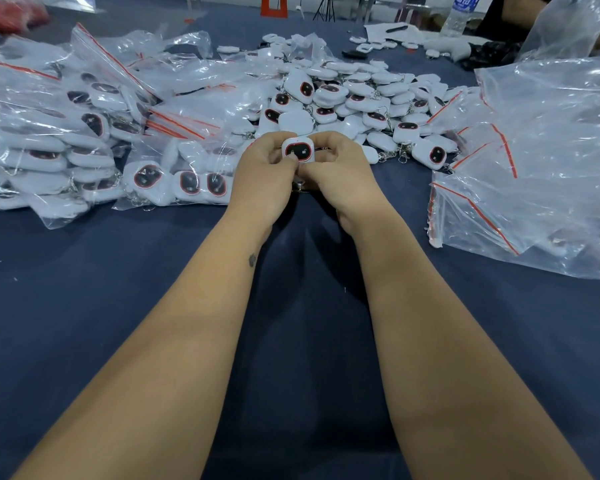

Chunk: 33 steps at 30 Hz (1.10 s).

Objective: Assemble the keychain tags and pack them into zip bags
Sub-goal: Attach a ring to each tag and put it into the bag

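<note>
A white keychain tag [298, 150] with a black, red-rimmed face is held upright between both hands at the table's middle. My left hand [260, 174] pinches its left and lower edge with curled fingers. My right hand [340, 171] grips its right side, thumb at the bottom edge. A bit of metal ring [298, 188] shows just below the thumbs. Behind the hands lies a large heap of loose tags [357, 98] with chains.
Filled zip bags [49, 140] with red seals pile up at the left. Empty zip bags [534, 161] lie stacked at the right. A water bottle [459, 15] and papers stand at the far edge. Dark blue cloth [118, 289] covers the table in front.
</note>
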Tool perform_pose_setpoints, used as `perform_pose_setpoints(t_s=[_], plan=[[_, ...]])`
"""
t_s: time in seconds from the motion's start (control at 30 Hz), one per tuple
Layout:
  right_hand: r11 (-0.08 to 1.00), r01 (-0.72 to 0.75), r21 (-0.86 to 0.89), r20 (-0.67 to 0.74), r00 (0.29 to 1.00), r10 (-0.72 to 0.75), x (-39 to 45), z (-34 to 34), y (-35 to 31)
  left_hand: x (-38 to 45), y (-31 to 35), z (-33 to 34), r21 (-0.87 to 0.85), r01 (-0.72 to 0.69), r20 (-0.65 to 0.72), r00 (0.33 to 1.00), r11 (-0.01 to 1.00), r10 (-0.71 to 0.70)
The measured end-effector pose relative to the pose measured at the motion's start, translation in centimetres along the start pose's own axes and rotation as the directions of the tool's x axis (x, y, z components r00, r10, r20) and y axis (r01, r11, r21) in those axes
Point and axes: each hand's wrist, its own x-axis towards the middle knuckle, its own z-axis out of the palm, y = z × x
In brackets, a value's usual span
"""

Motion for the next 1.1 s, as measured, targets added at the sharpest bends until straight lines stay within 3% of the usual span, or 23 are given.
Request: perform_pose_setpoints(t_s=[0.2, 0.5, 0.8, 1.1], plan=[[0.997, -0.059, 0.047, 0.0, 0.998, 0.059, 0.11, -0.11, -0.43, -0.15, -0.05, -0.12, 0.0, -0.012, 0.033, 0.999, 1.0, 0.012], [0.999, -0.022, -0.037, -0.037, 0.999, 0.021, 0.11, 0.05, -0.34, -0.29, 0.27, -0.04, -0.07, 0.019, 0.024, 1.0, 0.997, -0.017], [0.996, -0.006, -0.086, -0.07, 0.998, 0.0, 0.09, 0.25, -0.3, -0.22, 0.18, -0.02, -0.03, 0.0, 0.027, 1.0, 1.0, 0.001], [0.999, -0.009, -0.039, -0.047, 0.999, 0.007, 0.06, 0.35, -0.37, -0.24, 0.34, -0.05, -0.032, 0.016, -0.009, 1.0, 0.999, -0.016]])
